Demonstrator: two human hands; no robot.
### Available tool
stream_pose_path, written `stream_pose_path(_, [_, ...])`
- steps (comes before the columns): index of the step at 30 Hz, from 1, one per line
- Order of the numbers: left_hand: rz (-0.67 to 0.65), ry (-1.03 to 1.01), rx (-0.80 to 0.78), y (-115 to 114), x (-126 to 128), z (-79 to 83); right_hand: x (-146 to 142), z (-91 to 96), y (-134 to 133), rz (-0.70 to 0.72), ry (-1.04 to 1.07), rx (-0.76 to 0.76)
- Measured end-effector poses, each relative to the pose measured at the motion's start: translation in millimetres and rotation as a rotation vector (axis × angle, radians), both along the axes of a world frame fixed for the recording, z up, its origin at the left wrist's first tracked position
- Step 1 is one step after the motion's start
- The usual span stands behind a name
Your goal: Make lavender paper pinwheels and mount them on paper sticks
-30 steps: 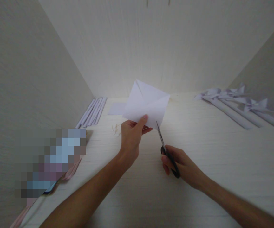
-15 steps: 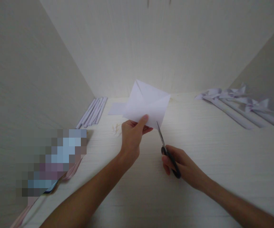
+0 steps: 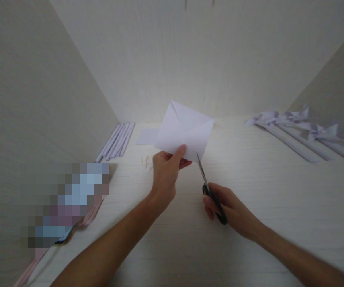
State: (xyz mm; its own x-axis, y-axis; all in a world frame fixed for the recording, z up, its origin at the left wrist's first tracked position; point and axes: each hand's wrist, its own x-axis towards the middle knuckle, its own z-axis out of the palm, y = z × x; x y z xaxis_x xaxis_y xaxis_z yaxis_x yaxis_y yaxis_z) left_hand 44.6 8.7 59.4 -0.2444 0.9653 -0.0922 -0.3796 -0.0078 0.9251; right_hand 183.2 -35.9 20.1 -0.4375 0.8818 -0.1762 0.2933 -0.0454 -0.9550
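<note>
My left hand pinches the lower edge of a folded white paper, thumb on the front, holding it up above the pale tabletop. My right hand grips black-handled scissors. The blades point up and to the left, and their tips meet the paper's lower right corner. The blades look nearly closed.
A bundle of rolled paper sticks lies at the back left by the wall. A flat paper piece lies behind the held sheet. Paper pinwheels on sticks lie at the back right. Pink strips lie at the left. Walls enclose three sides.
Almost nothing differs. The paper and scissors have shifted very slightly to the right, with both hands keeping the same grip.
</note>
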Motion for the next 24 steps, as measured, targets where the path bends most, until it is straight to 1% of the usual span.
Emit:
stream_pose_path(8, [-0.002,0.051,0.027,-0.6,-0.2,-0.8,0.2,0.1,-0.4,-0.005,-0.019,0.006])
stream_pose_path(17, [-0.005,0.079,0.035,-0.8,-0.7,0.6,1.1,-2.4,-0.2,-0.02,-0.078,0.069])
stream_pose_path(24, [-0.006,0.085,0.046,-0.8,-1.4,-0.4,0.9,-2.8,-0.3,-0.027,-0.09,0.089])
